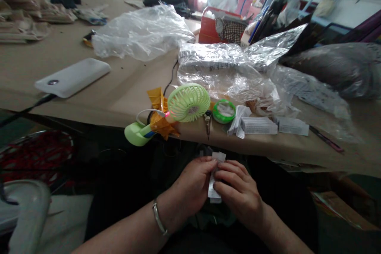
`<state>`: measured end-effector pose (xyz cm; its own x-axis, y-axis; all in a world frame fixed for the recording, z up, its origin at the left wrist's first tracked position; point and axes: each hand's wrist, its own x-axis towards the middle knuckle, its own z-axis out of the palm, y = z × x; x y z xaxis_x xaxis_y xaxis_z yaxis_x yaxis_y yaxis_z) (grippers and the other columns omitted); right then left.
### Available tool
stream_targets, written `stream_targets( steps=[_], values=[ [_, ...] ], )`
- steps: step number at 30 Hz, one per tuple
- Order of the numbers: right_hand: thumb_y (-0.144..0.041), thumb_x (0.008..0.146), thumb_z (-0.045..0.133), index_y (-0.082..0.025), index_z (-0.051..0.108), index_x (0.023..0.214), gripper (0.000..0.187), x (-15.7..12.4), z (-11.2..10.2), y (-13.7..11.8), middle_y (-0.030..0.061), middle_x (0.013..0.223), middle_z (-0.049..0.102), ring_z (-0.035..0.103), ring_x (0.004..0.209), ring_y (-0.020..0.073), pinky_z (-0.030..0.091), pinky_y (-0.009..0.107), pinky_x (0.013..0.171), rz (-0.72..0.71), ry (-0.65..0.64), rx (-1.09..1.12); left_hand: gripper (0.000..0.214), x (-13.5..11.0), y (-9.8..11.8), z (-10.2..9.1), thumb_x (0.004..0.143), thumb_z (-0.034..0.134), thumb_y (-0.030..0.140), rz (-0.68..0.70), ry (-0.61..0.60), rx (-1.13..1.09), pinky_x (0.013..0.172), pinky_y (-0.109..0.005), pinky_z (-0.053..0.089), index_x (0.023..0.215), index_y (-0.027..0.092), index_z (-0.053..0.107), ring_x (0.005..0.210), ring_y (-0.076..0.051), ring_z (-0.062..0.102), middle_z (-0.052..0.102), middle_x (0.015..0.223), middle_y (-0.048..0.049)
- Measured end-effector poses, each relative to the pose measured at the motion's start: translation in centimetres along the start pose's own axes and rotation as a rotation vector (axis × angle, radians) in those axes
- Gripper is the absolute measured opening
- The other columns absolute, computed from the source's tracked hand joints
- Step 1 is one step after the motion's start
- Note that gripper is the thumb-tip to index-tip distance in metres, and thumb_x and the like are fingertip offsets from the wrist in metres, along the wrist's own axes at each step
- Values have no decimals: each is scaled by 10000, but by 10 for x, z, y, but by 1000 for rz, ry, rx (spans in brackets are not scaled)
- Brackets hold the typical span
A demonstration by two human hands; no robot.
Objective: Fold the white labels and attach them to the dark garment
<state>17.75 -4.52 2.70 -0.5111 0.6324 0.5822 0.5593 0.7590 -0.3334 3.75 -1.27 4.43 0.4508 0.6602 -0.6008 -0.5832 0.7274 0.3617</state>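
White paper slip stands pinched between both hands, low over the lap and just short of the table: left hand, a metal bangle at its wrist, and right hand close on it from either side, apparently to keep it steady. Along the near edge of the brown-paper-covered table, small white cartons and a green handheld fan lie within easy reach, while clear plastic bags sit heaped farther back.

A narrow white paper slip, creased, upright, pinched between left hand and right hand (top end showing)
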Motion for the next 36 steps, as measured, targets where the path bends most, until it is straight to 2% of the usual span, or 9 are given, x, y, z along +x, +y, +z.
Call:
stream_targets(
  steps=[11,15,18,22,25,28,30,33,36],
  values=[
    [-84,865,493,-166,636,863,165,7,-6,-1,48,874,689,605,1002,186,450,391,956,-29,-42,21,126,-1,-1,-5,676,691,202,25,-44,42,529,-192,411,718,93,643,575,-98,559,620,651,-30],
    [-69,846,520,-165,623,966,185,2,-4,-1,48,913,693,600,1023,196,441,413,969,-6,-61,70,117,-3,-1,-6,645,716,156,-12,-69,55,509,-173,411,711,95,640,550,-84,562,618,643,-20],
    [-101,822,579,-184,589,1068,260,-5,-7,-1,57,973,680,591,1035,217,455,433,949,66,-18,153,71,-4,0,-6,709,670,156,-20,-59,101,495,-169,421,728,99,632,519,-77,558,613,637,-19],
    [-211,832,606,-213,587,1049,219,-11,-14,9,69,1011,638,579,1034,226,486,389,889,468,132,393,157,-9,4,-5,819,579,263,-133,-116,252,490,-217,462,883,129,628,491,-97,569,631,697,-36],
    [-365,798,655,-219,571,1100,346,-9,-16,22,61,1014,631,622,904,189,527,301,764,763,-3,798,190,-13,5,-5,820,574,307,-193,-204,332,514,-229,481,876,134,626,508,-99,581,634,738,-43],
    [-426,705,735,-224,560,1154,522,-3,-14,34,36,975,638,626,762,142,521,245,659,820,-246,1212,236,-15,2,-5,810,579,344,-225,-241,399,491,-215,466,756,117,620,473,-89,560,613,667,-36],
    [-388,676,765,-217,596,1113,499,0,-11,38,37,1014,625,617,819,147,509,253,710,802,-326,1348,258,-15,0,-6,813,570,357,-246,-254,419,473,-204,450,731,116,615,452,-85,546,600,621,-30],
    [-334,661,780,-199,640,1001,392,1,-4,39,48,1116,583,586,964,176,479,284,816,787,-319,1460,219,-16,-2,-6,817,563,340,-238,-224,433,464,-195,435,782,130,614,445,-82,541,605,610,-21],
    [-324,691,757,-184,631,936,308,-1,2,36,57,1139,570,591,958,174,479,292,816,825,-274,1496,176,-16,-2,-6,812,562,307,-206,-178,456,463,-192,430,793,138,607,449,-82,542,611,611,-16]
  ],
)
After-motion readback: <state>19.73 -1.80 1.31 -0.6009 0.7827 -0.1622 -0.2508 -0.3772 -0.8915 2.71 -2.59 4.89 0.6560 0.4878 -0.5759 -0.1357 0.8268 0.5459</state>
